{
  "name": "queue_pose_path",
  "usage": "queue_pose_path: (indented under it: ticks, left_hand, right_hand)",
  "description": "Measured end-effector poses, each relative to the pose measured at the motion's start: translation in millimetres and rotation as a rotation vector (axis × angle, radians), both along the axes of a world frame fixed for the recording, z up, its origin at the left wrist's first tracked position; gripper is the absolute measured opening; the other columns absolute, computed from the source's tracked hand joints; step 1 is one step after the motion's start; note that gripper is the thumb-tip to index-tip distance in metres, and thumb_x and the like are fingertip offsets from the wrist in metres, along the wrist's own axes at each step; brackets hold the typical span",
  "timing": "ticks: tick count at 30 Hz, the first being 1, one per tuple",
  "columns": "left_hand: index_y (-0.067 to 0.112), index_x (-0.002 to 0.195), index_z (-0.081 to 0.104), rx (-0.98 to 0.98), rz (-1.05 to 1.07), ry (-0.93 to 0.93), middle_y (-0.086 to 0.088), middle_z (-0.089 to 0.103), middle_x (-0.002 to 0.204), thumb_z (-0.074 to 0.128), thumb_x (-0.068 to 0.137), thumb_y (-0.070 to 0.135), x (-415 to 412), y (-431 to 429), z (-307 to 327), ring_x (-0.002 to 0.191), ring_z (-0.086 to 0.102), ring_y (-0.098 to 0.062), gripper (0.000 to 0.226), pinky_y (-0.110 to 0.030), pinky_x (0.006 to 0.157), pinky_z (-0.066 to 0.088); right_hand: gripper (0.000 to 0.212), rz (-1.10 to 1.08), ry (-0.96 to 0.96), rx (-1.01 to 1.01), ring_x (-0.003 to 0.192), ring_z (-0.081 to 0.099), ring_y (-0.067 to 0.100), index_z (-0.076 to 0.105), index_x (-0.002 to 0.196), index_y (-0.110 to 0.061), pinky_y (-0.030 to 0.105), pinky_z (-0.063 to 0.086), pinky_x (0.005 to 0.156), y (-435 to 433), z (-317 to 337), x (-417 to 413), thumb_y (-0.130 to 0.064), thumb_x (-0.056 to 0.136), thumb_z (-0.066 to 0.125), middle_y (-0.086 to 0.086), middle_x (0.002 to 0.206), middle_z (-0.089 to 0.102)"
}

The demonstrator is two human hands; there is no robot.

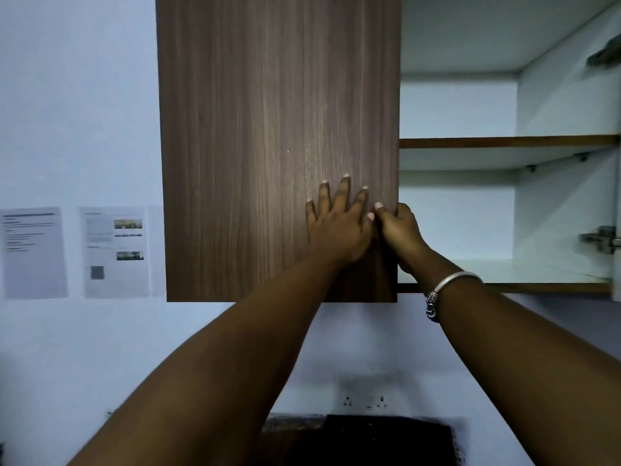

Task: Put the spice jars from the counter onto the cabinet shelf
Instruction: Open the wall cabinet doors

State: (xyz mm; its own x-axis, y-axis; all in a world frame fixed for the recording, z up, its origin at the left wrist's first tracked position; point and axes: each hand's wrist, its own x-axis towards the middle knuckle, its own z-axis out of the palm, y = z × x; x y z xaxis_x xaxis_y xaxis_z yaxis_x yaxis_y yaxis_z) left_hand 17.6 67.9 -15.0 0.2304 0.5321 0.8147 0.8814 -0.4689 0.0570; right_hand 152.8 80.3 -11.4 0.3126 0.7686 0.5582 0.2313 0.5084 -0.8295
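Observation:
A wall cabinet fills the upper view. Its left door (268,136) is brown wood grain and stands shut. My left hand (337,227) lies flat on that door near its lower right corner, fingers spread. My right hand (401,235) curls around the door's right edge, fingers hooked behind it, a silver bangle on the wrist. To the right the cabinet is open and white inside, with a middle shelf (504,141) and a bottom shelf (537,275). Both shelves look bare. No spice jars are in view.
Two printed sheets (114,252) are stuck on the pale wall left of the cabinet. A wall socket (366,401) sits below the cabinet, above a dark object (386,438) at the bottom edge. Metal hinges (601,243) show on the cabinet's right wall.

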Motion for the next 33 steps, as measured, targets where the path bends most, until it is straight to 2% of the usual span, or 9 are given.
queue_pose_path:
  ticks: [10,16,19,21,23,24,27,30,33]
  left_hand:
    - [0.046,0.159,0.016,0.041,-0.079,-0.257,-0.003,-0.008,0.173,0.031,0.101,0.06,35.7,-49.0,-6.7,0.154,-0.022,-0.041,0.062,-0.068,0.12,-0.008]
    - [0.056,0.154,0.013,0.105,-0.304,-0.44,0.006,-0.003,0.17,0.033,0.089,0.078,1.0,-136.9,-6.8,0.157,-0.017,-0.033,0.071,-0.067,0.12,-0.006]
    - [0.062,0.151,0.014,0.071,-0.432,-0.504,0.02,0.0,0.165,0.051,0.08,0.08,-33.4,-189.1,-4.6,0.158,0.001,-0.032,0.082,-0.067,0.121,0.014]
    - [0.061,0.15,0.02,0.072,-0.542,-0.549,0.019,0.007,0.162,0.064,0.076,0.072,-62.9,-221.5,-3.5,0.155,0.016,-0.022,0.087,-0.049,0.121,0.032]
    - [0.058,0.152,0.025,0.1,-0.608,-0.586,0.011,0.02,0.161,0.069,0.077,0.062,-92.9,-247.4,-3.3,0.152,0.026,-0.011,0.086,-0.022,0.116,0.038]
    - [0.056,0.153,0.026,0.109,-0.614,-0.604,0.007,0.026,0.16,0.069,0.08,0.056,-110.4,-259.5,-2.9,0.151,0.03,-0.01,0.085,-0.021,0.115,0.04]
    - [0.044,0.155,0.032,0.081,-0.719,-0.701,-0.01,0.05,0.146,0.066,0.088,0.026,-162.1,-286.5,-0.5,0.139,0.05,-0.029,0.078,-0.05,0.114,0.046]
    - [0.032,0.154,0.039,0.064,-0.767,-0.731,0.005,0.067,0.127,0.056,0.091,0.013,-218.4,-305.8,-0.5,0.119,0.065,-0.015,0.068,-0.03,0.098,0.055]
    - [0.024,0.144,0.055,0.024,-0.71,-0.842,-0.004,0.068,0.129,0.051,0.093,0.011,-272.9,-324.3,-1.1,0.119,0.067,-0.022,0.052,-0.031,0.095,0.055]
  right_hand:
    - [0.033,-0.084,-0.035,0.167,0.106,0.069,0.02,0.071,0.118,-0.021,0.04,0.057,0.097,-59.4,-17.7,3.0,-0.036,0.105,0.044,0.0,0.114,0.074]
    - [0.038,-0.066,-0.073,0.525,0.07,0.062,-0.003,0.073,0.107,-0.008,0.014,0.047,0.064,-153.7,-38.4,-34.1,-0.03,0.109,0.043,-0.014,0.08,0.068]
    - [0.04,0.016,-0.107,0.651,0.059,0.06,0.015,0.068,0.088,0.0,0.029,0.046,0.052,-197.4,-42.7,-66.0,-0.023,0.107,0.041,0.0,0.068,0.065]
    - [0.038,0.062,-0.125,0.758,0.058,0.056,0.019,0.062,0.08,0.001,0.034,0.042,0.051,-222.1,-41.5,-93.5,-0.017,0.105,0.041,0.006,0.066,0.06]
    - [0.032,0.08,-0.147,0.864,0.061,0.05,0.008,0.061,0.077,-0.006,0.022,0.037,0.058,-241.1,-39.9,-123.8,-0.012,0.103,0.043,-0.002,0.068,0.054]
    - [0.032,0.104,-0.151,0.903,0.065,0.052,0.009,0.065,0.078,-0.003,0.021,0.038,0.061,-248.6,-39.6,-143.0,-0.01,0.102,0.045,0.001,0.073,0.055]
    - [0.032,0.266,-0.129,0.937,0.097,0.066,0.02,0.073,0.105,0.008,0.03,0.054,0.081,-262.0,-42.3,-203.0,-0.014,0.099,0.051,0.015,0.104,0.065]
    - [0.049,0.455,-0.095,0.882,0.141,0.05,0.018,0.055,0.143,0.001,0.027,0.044,0.112,-276.5,-40.6,-267.6,-0.022,0.1,0.05,0.016,0.149,0.052]
    - [0.059,0.481,-0.111,0.84,0.154,0.031,0.017,0.042,0.153,-0.008,0.029,0.033,0.122,-290.2,-40.2,-330.4,-0.03,0.099,0.047,0.012,0.163,0.037]
